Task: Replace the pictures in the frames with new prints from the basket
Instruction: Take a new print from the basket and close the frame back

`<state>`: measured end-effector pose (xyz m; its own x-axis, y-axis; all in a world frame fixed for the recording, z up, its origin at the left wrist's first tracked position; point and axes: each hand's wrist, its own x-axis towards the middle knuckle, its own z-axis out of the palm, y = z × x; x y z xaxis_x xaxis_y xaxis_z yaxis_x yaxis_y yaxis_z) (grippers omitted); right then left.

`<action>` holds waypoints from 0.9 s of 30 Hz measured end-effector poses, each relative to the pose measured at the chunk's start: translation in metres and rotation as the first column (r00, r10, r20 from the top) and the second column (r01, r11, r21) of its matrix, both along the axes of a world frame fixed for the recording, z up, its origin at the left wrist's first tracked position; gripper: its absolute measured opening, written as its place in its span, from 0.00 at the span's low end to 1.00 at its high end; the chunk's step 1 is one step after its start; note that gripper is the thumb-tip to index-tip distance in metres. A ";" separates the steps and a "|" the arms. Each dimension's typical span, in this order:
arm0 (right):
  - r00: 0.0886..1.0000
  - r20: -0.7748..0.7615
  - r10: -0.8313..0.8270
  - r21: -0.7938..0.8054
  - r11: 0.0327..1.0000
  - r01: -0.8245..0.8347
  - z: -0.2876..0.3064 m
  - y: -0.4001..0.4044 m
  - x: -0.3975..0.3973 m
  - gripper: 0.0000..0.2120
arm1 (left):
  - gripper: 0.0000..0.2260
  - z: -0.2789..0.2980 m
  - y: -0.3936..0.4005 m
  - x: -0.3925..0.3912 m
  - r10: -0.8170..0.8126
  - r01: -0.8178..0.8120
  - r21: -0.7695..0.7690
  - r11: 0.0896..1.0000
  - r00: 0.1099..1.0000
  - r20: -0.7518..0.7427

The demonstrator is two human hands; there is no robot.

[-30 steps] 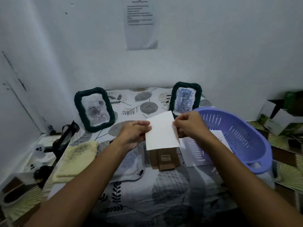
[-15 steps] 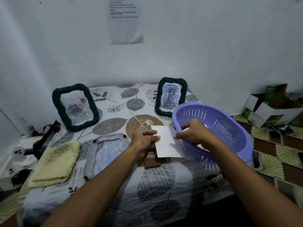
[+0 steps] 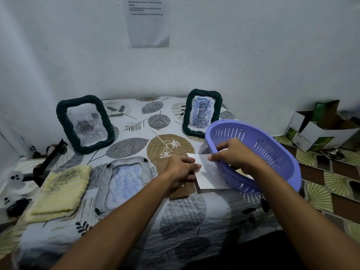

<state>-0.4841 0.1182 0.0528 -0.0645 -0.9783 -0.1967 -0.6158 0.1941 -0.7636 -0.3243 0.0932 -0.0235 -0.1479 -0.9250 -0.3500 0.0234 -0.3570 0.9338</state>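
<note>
Both hands hold a white print (image 3: 209, 175) low over the table, beside the purple basket (image 3: 272, 152). My left hand (image 3: 180, 169) pinches its left edge; my right hand (image 3: 232, 155) pinches its top right corner at the basket's near rim. A brown cardboard backing (image 3: 182, 190) lies under the print. An opened frame with a blue scribble picture (image 3: 124, 182) lies flat to the left. Two dark green rope frames stand by the wall: one with a rose picture (image 3: 85, 123), one with a blue scribble (image 3: 202, 114). More paper shows inside the basket.
A folded yellow cloth (image 3: 62, 190) lies at the table's left. Dark objects and a white item sit off the left edge. Cardboard boxes (image 3: 319, 129) stand on the patterned floor at right. A paper sheet (image 3: 148, 20) hangs on the wall.
The print has come down from chest height to just above the table beside the basket. Both hands moved with it, and the view tilted toward the table.
</note>
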 end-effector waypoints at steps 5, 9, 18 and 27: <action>1.000 0.009 0.009 -0.001 1.000 -0.009 -0.002 -0.001 -0.001 0.10 | 0.15 0.000 -0.002 -0.008 -0.024 0.023 0.001 1.000 0.999 0.031; 1.000 -0.003 0.016 -0.002 1.000 -0.016 -0.004 -0.001 0.000 0.09 | 0.17 0.002 -0.003 -0.012 -0.083 0.083 -0.004 0.997 0.995 0.059; 1.000 -0.012 0.005 0.012 1.000 -0.005 -0.009 -0.002 0.002 0.10 | 0.23 0.018 -0.004 -0.007 -0.169 0.222 -0.085 0.971 0.895 0.414; 0.992 0.116 -0.054 -0.005 0.998 0.055 0.008 -0.010 -0.021 0.13 | 0.19 0.065 -0.012 0.014 -0.050 0.241 -0.348 0.906 0.877 0.477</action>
